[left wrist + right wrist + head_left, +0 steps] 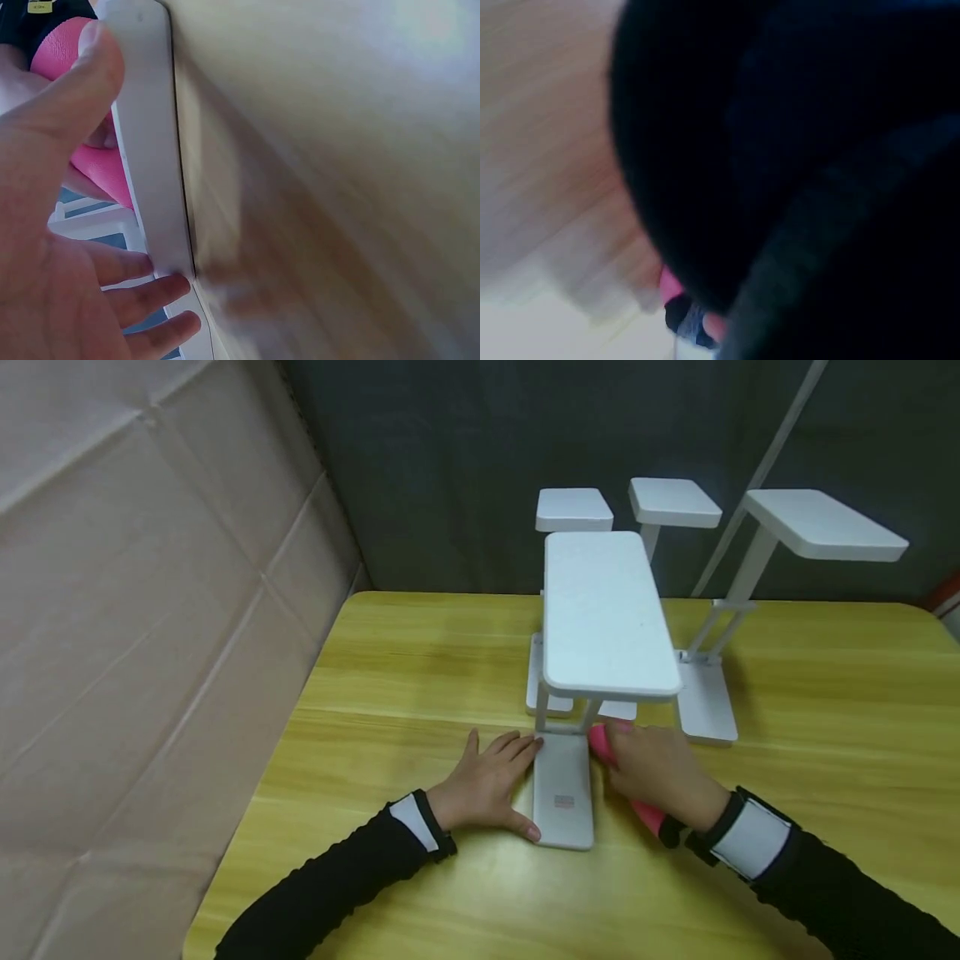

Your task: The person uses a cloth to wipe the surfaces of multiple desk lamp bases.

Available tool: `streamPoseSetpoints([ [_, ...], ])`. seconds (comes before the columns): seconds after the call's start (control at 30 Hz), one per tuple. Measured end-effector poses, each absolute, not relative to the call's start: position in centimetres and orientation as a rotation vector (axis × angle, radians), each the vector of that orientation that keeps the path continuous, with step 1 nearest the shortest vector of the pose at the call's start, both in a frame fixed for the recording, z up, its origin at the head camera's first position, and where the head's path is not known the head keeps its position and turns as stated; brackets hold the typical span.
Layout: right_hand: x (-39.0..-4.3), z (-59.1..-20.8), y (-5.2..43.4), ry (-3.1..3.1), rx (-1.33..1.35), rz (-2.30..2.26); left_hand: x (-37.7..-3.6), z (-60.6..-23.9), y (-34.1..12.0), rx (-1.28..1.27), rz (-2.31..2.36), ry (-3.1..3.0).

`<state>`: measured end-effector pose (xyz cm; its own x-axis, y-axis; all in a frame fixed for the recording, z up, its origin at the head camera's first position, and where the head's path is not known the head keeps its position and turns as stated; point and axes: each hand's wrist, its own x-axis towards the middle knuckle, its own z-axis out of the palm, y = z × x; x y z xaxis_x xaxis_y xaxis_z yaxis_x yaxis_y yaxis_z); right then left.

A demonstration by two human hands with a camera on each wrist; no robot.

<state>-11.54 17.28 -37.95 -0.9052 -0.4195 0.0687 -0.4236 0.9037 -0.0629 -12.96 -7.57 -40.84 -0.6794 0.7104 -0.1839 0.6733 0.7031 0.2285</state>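
A white folding stand [607, 610], likely for a phone or tablet, stands nearest on the table, its flat base plate [562, 777] pointing toward me. My left hand [483, 785] lies at the base's left edge, fingers spread, with thumb and fingertips touching it. In the left wrist view, the left thumb [101, 64] lies over the base's side. My right hand [663, 772] grips a pink tool [648, 814] with a black end, close against the base's right side. Its working part is hidden. A dark shape blocks most of the right wrist view.
Behind stand several similar white stands, one at the back right [708, 693]. The wooden table [420, 668] meets a dark curtain [450, 485] at the back. A pale cloth wall [150, 652] runs along the left. Something red [947, 589] shows at the far right edge.
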Motion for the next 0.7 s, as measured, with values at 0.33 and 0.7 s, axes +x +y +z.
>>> streamPoseSetpoints([
  [0.33, -10.1, -38.0, 16.5, -2.968, 0.822, 0.106, -13.0, -40.3, -7.4, 1.117, 0.155, 2.654],
  [0.7, -5.9, -37.9, 16.7, -2.973, 1.025, -0.076, -13.2, -40.3, -7.1, 1.115, 0.120, 2.686],
])
